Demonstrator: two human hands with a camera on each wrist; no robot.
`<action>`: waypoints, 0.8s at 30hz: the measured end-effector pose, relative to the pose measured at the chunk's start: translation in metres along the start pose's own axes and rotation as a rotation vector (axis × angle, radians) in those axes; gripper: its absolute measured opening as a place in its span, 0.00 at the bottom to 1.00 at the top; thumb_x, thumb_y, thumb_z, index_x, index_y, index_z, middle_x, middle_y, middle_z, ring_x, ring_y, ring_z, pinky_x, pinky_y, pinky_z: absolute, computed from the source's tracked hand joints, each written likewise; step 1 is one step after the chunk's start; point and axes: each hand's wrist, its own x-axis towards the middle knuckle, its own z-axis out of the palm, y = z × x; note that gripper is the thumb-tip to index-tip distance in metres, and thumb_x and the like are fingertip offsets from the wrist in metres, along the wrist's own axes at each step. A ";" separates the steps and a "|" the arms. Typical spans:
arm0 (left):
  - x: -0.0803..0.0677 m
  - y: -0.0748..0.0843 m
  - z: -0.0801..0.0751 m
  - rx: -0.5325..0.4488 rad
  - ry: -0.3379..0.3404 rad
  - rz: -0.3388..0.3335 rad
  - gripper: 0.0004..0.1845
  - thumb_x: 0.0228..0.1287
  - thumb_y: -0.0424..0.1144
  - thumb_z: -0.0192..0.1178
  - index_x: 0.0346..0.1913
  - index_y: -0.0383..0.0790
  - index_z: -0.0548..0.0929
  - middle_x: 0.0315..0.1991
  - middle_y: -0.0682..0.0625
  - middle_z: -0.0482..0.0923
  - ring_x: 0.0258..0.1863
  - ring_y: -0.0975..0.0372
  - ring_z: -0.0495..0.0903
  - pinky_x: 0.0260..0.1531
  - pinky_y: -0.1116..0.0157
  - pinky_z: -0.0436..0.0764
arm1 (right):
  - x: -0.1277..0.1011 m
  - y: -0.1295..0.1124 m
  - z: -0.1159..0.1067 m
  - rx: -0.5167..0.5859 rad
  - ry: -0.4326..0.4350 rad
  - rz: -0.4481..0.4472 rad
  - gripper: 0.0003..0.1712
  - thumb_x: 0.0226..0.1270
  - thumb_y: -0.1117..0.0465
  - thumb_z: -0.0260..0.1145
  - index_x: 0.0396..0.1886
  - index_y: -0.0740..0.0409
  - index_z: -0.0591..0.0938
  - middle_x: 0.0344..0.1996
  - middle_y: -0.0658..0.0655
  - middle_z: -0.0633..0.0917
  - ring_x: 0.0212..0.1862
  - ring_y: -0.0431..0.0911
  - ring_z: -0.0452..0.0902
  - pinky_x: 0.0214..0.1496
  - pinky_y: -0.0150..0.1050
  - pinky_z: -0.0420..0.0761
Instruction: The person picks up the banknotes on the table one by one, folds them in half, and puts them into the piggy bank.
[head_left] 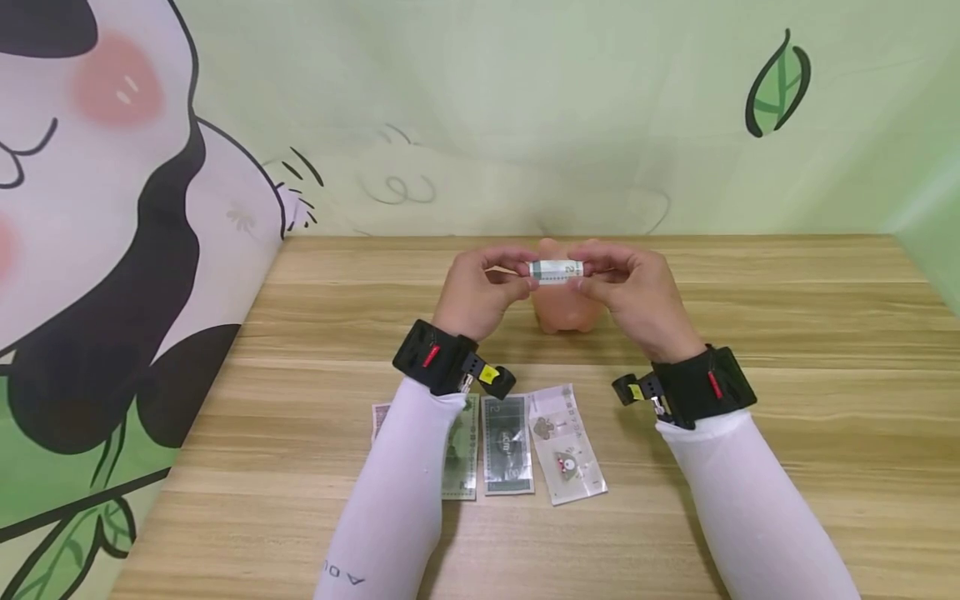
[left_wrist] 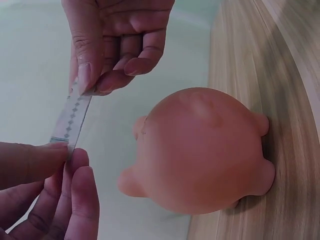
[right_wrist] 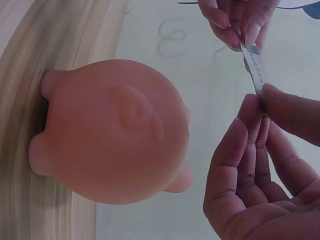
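Nearest the head camera, white sleeves (head_left: 390,508) crossing a row of flat banknotes (head_left: 510,446) on the wooden table (head_left: 787,317), black wrist straps just beyond. Further out, left hand (head_left: 480,292) and right hand (head_left: 637,296) raised above the table, close together, each grip pinched between thumb and fingertips on one end of a folded banknote (head_left: 557,271) folded into a narrow strip. Strip held level between the two hands, directly over a pink piggy bank (head_left: 566,312) standing on the table, not touching it. Seen edge-on from the wrist views, note (left_wrist: 71,120) thin and taut, piggy bank (right_wrist: 115,130) below and beside the fingers
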 end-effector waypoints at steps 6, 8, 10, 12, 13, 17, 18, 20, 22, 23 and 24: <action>-0.002 0.001 -0.002 0.047 0.011 0.008 0.11 0.67 0.31 0.69 0.51 0.38 0.90 0.44 0.46 0.86 0.42 0.55 0.89 0.46 0.64 0.88 | 0.000 0.000 0.000 -0.032 0.001 0.014 0.18 0.70 0.64 0.71 0.58 0.59 0.86 0.57 0.56 0.87 0.54 0.40 0.80 0.53 0.28 0.81; -0.002 0.001 -0.002 0.048 0.010 0.006 0.11 0.69 0.33 0.68 0.51 0.38 0.89 0.47 0.45 0.87 0.44 0.55 0.89 0.47 0.63 0.89 | -0.001 -0.001 -0.001 -0.041 0.000 0.030 0.17 0.71 0.62 0.71 0.58 0.59 0.86 0.57 0.57 0.87 0.55 0.41 0.79 0.54 0.29 0.80; -0.002 0.001 -0.002 0.046 0.010 0.002 0.10 0.69 0.34 0.68 0.51 0.37 0.89 0.49 0.45 0.88 0.45 0.55 0.89 0.48 0.62 0.89 | -0.002 -0.002 -0.001 -0.043 -0.007 0.040 0.18 0.72 0.60 0.70 0.59 0.60 0.86 0.57 0.57 0.87 0.57 0.41 0.78 0.54 0.29 0.80; -0.002 0.002 -0.001 0.043 0.012 -0.005 0.10 0.70 0.35 0.68 0.51 0.37 0.89 0.50 0.45 0.88 0.44 0.54 0.89 0.48 0.62 0.89 | -0.002 -0.003 -0.001 -0.042 -0.009 0.051 0.18 0.73 0.59 0.70 0.58 0.61 0.86 0.56 0.59 0.87 0.56 0.41 0.78 0.52 0.29 0.80; -0.002 0.002 -0.001 0.041 0.012 -0.009 0.10 0.70 0.35 0.68 0.50 0.37 0.89 0.50 0.45 0.88 0.44 0.53 0.89 0.48 0.62 0.89 | -0.002 -0.003 -0.001 -0.042 -0.012 0.055 0.18 0.73 0.58 0.70 0.58 0.62 0.86 0.56 0.59 0.87 0.56 0.42 0.78 0.52 0.29 0.80; 0.000 0.002 0.001 0.017 -0.003 -0.011 0.09 0.71 0.37 0.67 0.48 0.35 0.89 0.44 0.43 0.89 0.43 0.49 0.90 0.46 0.62 0.89 | -0.001 -0.003 -0.001 -0.042 -0.029 0.066 0.17 0.74 0.59 0.69 0.57 0.62 0.86 0.56 0.57 0.86 0.55 0.42 0.77 0.51 0.29 0.80; 0.000 0.002 0.001 0.006 -0.012 -0.007 0.09 0.71 0.37 0.67 0.47 0.35 0.89 0.43 0.42 0.89 0.42 0.49 0.90 0.46 0.62 0.90 | -0.001 -0.003 -0.001 -0.041 -0.035 0.068 0.17 0.74 0.59 0.69 0.57 0.63 0.86 0.55 0.56 0.86 0.55 0.41 0.77 0.50 0.29 0.81; 0.000 0.002 0.002 -0.010 -0.033 0.000 0.09 0.72 0.37 0.67 0.47 0.34 0.88 0.39 0.41 0.89 0.40 0.49 0.90 0.43 0.62 0.90 | -0.001 -0.003 -0.001 -0.039 -0.049 0.067 0.16 0.74 0.60 0.68 0.55 0.65 0.86 0.52 0.54 0.86 0.52 0.41 0.78 0.50 0.29 0.82; 0.000 0.002 0.003 -0.029 -0.055 0.003 0.08 0.72 0.36 0.66 0.46 0.34 0.88 0.37 0.41 0.89 0.36 0.52 0.90 0.41 0.62 0.91 | -0.001 -0.003 0.000 -0.035 -0.064 0.066 0.14 0.74 0.61 0.68 0.53 0.66 0.85 0.47 0.53 0.86 0.48 0.41 0.79 0.48 0.30 0.83; 0.000 0.002 0.003 -0.035 -0.063 0.001 0.08 0.72 0.36 0.66 0.46 0.34 0.89 0.36 0.41 0.89 0.35 0.54 0.90 0.40 0.63 0.91 | -0.001 -0.004 0.000 -0.032 -0.072 0.064 0.14 0.74 0.62 0.68 0.52 0.66 0.85 0.45 0.52 0.86 0.46 0.41 0.80 0.48 0.30 0.84; 0.000 0.002 0.003 -0.042 -0.070 0.000 0.07 0.72 0.35 0.66 0.45 0.34 0.89 0.35 0.41 0.89 0.33 0.56 0.89 0.39 0.63 0.91 | -0.001 -0.004 0.000 -0.027 -0.080 0.062 0.13 0.75 0.62 0.68 0.51 0.67 0.84 0.44 0.51 0.85 0.44 0.41 0.81 0.48 0.31 0.85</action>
